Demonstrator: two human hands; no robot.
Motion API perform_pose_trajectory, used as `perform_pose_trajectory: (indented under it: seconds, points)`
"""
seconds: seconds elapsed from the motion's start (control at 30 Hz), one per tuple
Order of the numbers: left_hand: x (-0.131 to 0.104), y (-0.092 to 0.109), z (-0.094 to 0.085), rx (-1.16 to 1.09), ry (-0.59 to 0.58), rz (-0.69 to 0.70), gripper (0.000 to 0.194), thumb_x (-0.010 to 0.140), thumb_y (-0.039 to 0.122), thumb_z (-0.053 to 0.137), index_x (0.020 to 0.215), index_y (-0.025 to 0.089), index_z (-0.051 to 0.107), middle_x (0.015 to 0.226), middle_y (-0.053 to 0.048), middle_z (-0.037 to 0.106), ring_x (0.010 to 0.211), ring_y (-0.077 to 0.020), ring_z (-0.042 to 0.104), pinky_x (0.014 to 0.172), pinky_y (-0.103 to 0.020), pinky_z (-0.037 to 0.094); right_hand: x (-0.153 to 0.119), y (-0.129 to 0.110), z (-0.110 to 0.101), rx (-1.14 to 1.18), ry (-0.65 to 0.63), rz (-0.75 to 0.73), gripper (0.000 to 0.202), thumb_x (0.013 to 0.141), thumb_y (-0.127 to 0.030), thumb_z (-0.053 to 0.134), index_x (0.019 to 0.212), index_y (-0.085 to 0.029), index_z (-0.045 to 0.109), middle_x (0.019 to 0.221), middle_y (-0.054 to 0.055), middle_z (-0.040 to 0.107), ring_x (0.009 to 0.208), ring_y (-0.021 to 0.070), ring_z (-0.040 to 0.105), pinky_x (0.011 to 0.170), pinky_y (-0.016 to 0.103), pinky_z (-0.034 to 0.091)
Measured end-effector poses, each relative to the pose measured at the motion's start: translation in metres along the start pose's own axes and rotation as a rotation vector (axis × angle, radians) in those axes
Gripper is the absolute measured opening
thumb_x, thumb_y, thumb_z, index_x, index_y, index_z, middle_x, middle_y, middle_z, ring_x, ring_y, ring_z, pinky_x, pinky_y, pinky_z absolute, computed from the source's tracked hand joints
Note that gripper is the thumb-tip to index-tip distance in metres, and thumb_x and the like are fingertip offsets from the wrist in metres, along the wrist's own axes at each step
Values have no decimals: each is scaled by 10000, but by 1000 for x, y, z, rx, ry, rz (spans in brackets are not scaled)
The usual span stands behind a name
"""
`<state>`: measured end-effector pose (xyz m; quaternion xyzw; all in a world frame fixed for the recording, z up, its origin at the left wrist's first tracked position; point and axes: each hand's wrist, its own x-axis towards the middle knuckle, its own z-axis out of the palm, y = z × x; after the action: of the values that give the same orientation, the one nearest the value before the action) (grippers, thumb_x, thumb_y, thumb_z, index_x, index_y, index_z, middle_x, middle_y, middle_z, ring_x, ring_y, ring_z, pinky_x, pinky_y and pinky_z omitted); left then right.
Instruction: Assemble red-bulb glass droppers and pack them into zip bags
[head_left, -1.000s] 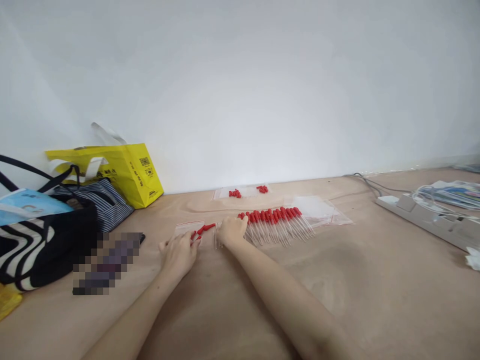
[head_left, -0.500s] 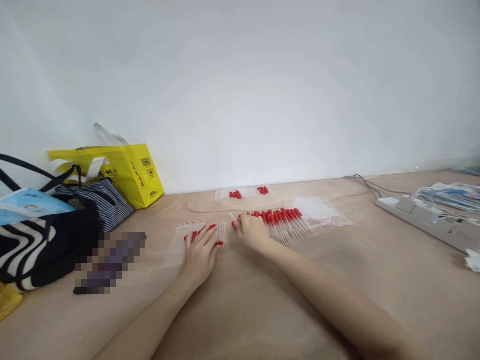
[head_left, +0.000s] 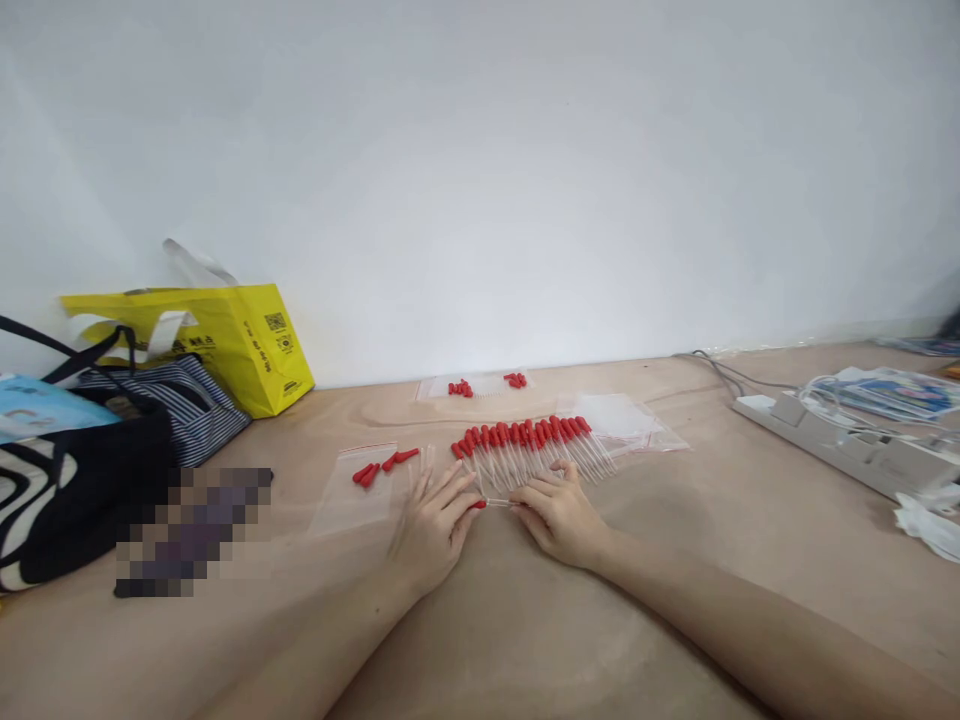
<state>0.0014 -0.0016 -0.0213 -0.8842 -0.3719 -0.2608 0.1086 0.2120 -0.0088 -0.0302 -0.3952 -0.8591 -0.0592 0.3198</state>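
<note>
Between the fingertips of my left hand (head_left: 439, 515) is a red rubber bulb (head_left: 478, 504). My right hand (head_left: 559, 508) pinches a clear glass dropper tube (head_left: 498, 502) that lies level, its left end at the bulb; how far it sits inside I cannot tell. Just beyond my hands lies a row of assembled droppers (head_left: 525, 440) with red bulbs pointing away from me. Several loose red bulbs (head_left: 366, 475) rest on a clear zip bag (head_left: 337, 510) to the left of my left hand. A few bare tubes show beside that hand, partly covered by it.
Farther back, another clear bag (head_left: 431, 388) carries small red bulbs and tubes. A clear bag (head_left: 652, 430) lies right of the row. At left stand a yellow bag (head_left: 262, 340) and a black-and-white bag (head_left: 150, 450). A power strip (head_left: 825, 440) with cables is on the right.
My right hand has moved from the left end of the row toward me and now holds a tube. My left hand has moved right, off the loose bulbs, with one bulb in its fingers.
</note>
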Motion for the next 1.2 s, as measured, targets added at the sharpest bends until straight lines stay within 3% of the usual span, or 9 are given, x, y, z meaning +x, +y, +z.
perform_pose_trajectory:
  seconds: [0.37,0.83,1.2]
  points:
    - [2,2,3,-43,100,52,177,850,188,421,830,193,597,1032,-48,625,1139,-249,440,931,-484,333,2,-2,6,0,52,-103,162,835,-233,449,818,-193,606,656,2,584,699,129,451,749,320,211]
    - [2,4,2,-155,44,93,181,838,165,416,815,194,593,1090,-53,594,1163,-244,377,918,-461,360,8,-1,4,51,47,-233,236,853,-270,425,785,-188,636,608,18,573,677,136,412,724,327,253]
    - [4,8,0,-164,58,90,188,831,132,394,792,187,570,1072,-40,600,1127,-236,394,899,-430,363,15,-4,13,108,61,-229,236,841,-248,428,734,-162,621,619,30,575,668,148,387,689,319,280]
